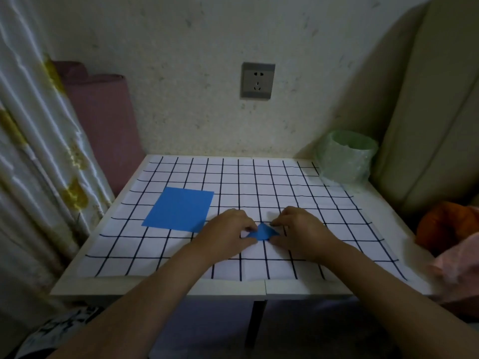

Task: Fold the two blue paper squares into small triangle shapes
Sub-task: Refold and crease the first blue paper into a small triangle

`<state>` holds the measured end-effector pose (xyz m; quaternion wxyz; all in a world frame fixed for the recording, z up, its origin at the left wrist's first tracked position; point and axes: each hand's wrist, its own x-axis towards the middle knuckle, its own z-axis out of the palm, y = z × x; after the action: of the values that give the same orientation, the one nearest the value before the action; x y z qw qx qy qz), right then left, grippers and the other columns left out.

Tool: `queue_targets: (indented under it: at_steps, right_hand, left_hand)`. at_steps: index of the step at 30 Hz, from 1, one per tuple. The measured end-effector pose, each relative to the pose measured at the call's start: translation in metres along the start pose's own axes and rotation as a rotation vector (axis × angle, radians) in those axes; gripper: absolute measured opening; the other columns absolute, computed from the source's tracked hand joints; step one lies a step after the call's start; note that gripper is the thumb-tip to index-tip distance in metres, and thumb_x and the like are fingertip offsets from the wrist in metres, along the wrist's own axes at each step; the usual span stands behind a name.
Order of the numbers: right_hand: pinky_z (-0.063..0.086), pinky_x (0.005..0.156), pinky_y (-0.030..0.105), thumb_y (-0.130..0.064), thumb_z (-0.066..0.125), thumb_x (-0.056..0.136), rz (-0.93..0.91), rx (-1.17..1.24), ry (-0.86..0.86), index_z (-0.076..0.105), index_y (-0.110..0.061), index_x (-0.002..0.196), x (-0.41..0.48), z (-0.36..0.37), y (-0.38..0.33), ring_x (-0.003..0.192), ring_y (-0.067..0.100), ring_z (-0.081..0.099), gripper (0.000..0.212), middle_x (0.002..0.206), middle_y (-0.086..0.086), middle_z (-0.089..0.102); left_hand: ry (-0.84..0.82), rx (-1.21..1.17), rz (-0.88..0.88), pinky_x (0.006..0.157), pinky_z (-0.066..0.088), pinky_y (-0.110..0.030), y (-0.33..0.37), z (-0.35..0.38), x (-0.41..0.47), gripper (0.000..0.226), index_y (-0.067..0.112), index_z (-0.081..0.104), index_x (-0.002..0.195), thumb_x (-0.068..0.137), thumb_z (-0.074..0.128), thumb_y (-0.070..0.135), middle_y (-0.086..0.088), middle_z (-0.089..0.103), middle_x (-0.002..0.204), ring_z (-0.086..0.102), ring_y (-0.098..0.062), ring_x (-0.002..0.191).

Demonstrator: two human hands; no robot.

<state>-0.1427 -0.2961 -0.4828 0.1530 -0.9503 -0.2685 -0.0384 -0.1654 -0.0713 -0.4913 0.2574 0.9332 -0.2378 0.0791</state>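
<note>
Step in hand: I am pressing the first blue paper into a small folded triangle (262,232), so I judge the task about half done.
Left hand (225,233): fingers bent down onto the triangle's left corner, pinning it to the desk (337,286).
Right hand (300,229): fingertips pressing on the triangle's right edge, pinching the crease flat.
Folded triangle: between my two hands, on the grid sheet (259,177), near its front middle.
Flat blue square (179,209): unfolded, just left of and behind the triangle, touching neither hand.
Next move: I judge it calls for finishing this crease, letting go, then reaching left for the flat square.
Bin (347,159): lined with a green bag, at the sheet's far right corner; its inside is hidden from me.
</note>
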Motion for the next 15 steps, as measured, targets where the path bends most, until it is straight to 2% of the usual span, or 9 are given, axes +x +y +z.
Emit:
queue_targets:
  at_steps: [2, 4, 8, 11, 15]
  right_hand:
    - [0.049, 0.078, 0.027, -0.044, 0.071, 0.083, 0.005, -0.016, -0.004, 0.072, -0.027, 0.112, 0.005, 0.001, 0.007, 0.088, 0.009, 0.053, 0.034, 0.099, -0.005, 0.058]
    - [0.049, 0.073, 0.03, -0.044, 0.07, 0.084, 0.015, -0.023, 0.006, 0.074, -0.025, 0.108, 0.014, 0.002, 0.012, 0.084, 0.013, 0.054, 0.031, 0.095, -0.002, 0.057]
    - [0.043, 0.07, 0.027, -0.042, 0.069, 0.085, 0.072, -0.021, 0.053, 0.072, -0.027, 0.112, 0.043, 0.006, 0.022, 0.084, 0.015, 0.055, 0.032, 0.098, -0.001, 0.058]
    - [0.039, 0.067, 0.025, -0.043, 0.068, 0.086, 0.099, -0.017, 0.069, 0.071, -0.028, 0.114, 0.066, 0.006, 0.03, 0.08, 0.013, 0.052, 0.032, 0.094, -0.004, 0.053]
    - [0.045, 0.067, 0.029, -0.042, 0.065, 0.088, 0.111, -0.054, 0.058, 0.072, -0.026, 0.111, 0.098, 0.006, 0.041, 0.078, 0.016, 0.055, 0.028, 0.093, -0.001, 0.055]
  left_hand:
    - [0.005, -0.006, 0.004, 0.073, 0.043, -0.019, -0.001, 0.001, 0.011, 0.021, 0.021, 0.074, 0.107, 0.088, 0.071, 0.029, 0.005, 0.066, 0.097, 0.051, -0.004, 0.085]
    - [0.021, -0.002, 0.003, 0.075, 0.05, -0.029, -0.003, 0.001, 0.024, 0.018, 0.02, 0.075, 0.105, 0.089, 0.069, 0.026, 0.004, 0.066, 0.096, 0.055, -0.008, 0.086]
    - [0.059, 0.049, -0.033, 0.079, 0.055, -0.039, -0.012, 0.003, 0.051, 0.015, 0.02, 0.077, 0.103, 0.091, 0.068, 0.023, 0.003, 0.068, 0.098, 0.06, -0.015, 0.092]
    - [0.065, 0.054, -0.063, 0.079, 0.055, -0.042, -0.024, 0.002, 0.072, 0.015, 0.018, 0.077, 0.101, 0.091, 0.067, 0.022, 0.001, 0.069, 0.097, 0.061, -0.017, 0.092]
    - [0.034, 0.09, -0.07, 0.084, 0.053, -0.041, -0.04, 0.0, 0.097, 0.018, 0.017, 0.075, 0.107, 0.092, 0.066, 0.024, -0.001, 0.069, 0.101, 0.06, -0.017, 0.096]
